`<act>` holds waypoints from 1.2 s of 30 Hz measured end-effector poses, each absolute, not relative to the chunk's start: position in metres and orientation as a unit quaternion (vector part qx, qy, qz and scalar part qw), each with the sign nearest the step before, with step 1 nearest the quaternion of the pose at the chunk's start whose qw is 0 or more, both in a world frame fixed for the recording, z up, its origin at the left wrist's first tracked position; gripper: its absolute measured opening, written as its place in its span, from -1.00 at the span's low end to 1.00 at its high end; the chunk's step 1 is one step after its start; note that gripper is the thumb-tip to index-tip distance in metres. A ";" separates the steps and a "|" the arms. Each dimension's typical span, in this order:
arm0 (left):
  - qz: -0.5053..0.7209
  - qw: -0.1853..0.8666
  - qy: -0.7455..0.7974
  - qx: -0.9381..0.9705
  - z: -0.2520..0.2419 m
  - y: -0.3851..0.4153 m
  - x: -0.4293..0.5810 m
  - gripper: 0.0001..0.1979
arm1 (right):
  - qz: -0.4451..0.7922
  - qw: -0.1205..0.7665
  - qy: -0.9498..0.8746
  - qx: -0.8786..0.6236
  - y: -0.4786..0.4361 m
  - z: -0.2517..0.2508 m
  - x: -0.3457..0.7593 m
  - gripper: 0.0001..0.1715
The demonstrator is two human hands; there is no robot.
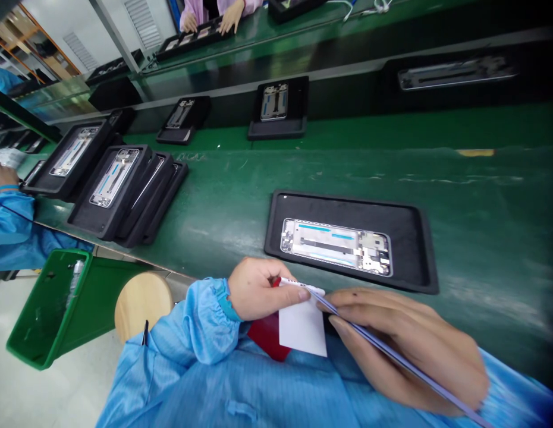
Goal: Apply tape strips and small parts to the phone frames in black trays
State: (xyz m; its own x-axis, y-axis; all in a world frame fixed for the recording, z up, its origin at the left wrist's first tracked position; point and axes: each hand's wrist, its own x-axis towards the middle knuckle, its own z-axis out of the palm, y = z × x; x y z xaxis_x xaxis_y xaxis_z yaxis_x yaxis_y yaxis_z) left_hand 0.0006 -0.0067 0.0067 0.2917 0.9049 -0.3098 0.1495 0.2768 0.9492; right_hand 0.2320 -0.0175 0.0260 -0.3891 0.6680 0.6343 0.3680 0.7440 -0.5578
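Note:
My left hand [261, 291] pinches a small white sheet [303, 327] between thumb and fingers, with dark marks along its upper edge. A red sheet [270, 339] shows behind it, partly hidden. My right hand [405, 342] is closed around slim purple tweezers [374, 340]; their tip meets the white sheet's upper edge beside my left thumb. Just beyond both hands lies a black tray [348, 208] holding an opened phone body [332, 246] with blue strips, a dark flat cable and exposed circuit parts.
Stacked black trays with phone bodies [113, 178] stand at the left of the green bench [223, 220]. Farther back are more trays [276, 128]. Below left are a green bin [53, 351] and round wooden stool [143, 303]. Co-workers' hands [232, 16] show at the far side and left.

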 end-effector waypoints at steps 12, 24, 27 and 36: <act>0.344 0.511 0.579 0.534 -0.001 0.007 -0.033 -0.71 | 0.137 0.441 -0.832 -0.308 0.013 0.017 0.232 -0.69; 0.429 0.270 0.670 0.542 -0.038 0.062 -0.104 -0.75 | 0.164 0.383 -0.851 -0.321 0.054 -0.037 0.222 -0.73; 0.422 0.255 0.672 0.553 -0.038 0.060 -0.103 -0.77 | 0.184 0.379 -0.847 -0.326 0.054 -0.036 0.222 -0.73; 0.414 0.257 0.677 0.552 -0.038 0.059 -0.102 -0.75 | 0.198 0.365 -0.847 -0.331 0.057 -0.035 0.222 -0.74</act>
